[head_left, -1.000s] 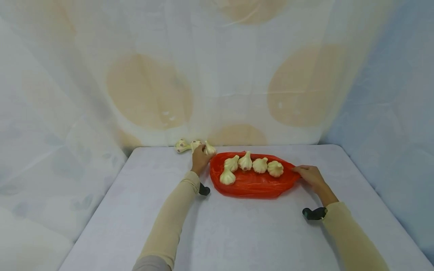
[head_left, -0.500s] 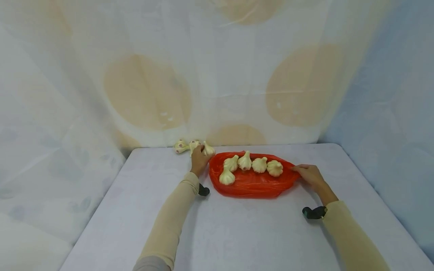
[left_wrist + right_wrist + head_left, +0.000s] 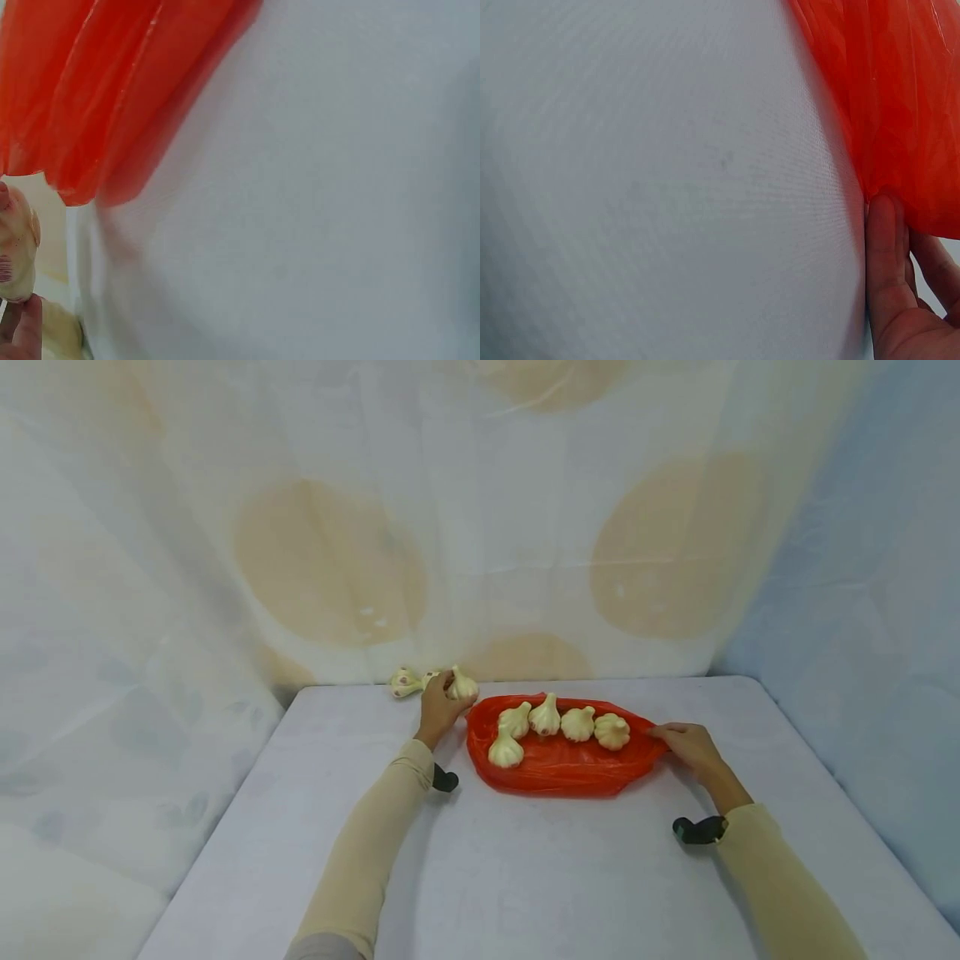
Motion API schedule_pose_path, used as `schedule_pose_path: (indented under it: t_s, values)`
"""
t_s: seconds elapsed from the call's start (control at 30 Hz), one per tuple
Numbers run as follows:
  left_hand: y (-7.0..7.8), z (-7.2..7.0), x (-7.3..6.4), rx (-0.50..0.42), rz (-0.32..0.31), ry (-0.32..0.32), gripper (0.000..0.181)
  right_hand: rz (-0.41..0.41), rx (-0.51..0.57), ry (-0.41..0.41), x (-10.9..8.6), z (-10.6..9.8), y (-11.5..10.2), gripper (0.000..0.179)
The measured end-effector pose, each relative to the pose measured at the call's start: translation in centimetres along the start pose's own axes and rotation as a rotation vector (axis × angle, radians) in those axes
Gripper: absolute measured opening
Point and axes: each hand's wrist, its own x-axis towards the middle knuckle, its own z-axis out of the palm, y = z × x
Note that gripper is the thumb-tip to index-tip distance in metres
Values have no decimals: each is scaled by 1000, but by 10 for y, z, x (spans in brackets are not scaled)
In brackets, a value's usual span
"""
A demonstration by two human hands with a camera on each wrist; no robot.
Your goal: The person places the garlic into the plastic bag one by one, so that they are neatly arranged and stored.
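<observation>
My left hand [image 3: 437, 703] holds a pale garlic bulb [image 3: 462, 685] near the table's far edge, just left of a red plastic bag [image 3: 558, 777]. In the left wrist view that garlic bulb [image 3: 16, 244] shows at the lower left, fingertips against it. The bag lies spread on the table with several garlic bulbs [image 3: 577, 725] in it. At the bag's right end my right hand [image 3: 692, 747] pinches its edge. The right wrist view has the fingers [image 3: 885, 247] at the gathered red plastic [image 3: 907, 112].
Beyond my left hand, a garlic bulb [image 3: 405, 683] lies at the back edge of the white table [image 3: 540, 877], with another [image 3: 429, 677] partly hidden behind the fingers. A patterned cloth [image 3: 510, 527] hangs behind the table and along its sides.
My left hand has taken the garlic bulb nearest the bag and raised it slightly. The right hand keeps its grip on the bag's edge.
</observation>
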Motion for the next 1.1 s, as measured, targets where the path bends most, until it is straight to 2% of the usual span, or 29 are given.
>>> schedule_pose_path:
  t_s: [0.17, 0.37, 0.63, 0.8, 1.1]
  values:
    - [4, -8, 3, 16, 81, 4, 62, 3, -13, -3, 2, 0, 1, 61]
    - [16, -19, 6, -1, 169, 36, 62, -20, -26, -11, 3, -2, 3, 63]
    - [34, -30, 6, 11, 203, 37, 62, -4, -34, -5, 4, -3, 2, 63]
    - [45, -28, 5, 8, 216, 14, 63, -8, -39, -7, 5, -4, 2, 64]
    - [73, -21, -5, -79, 257, -67, 64, 4, -35, -3, 8, -6, 2, 67]
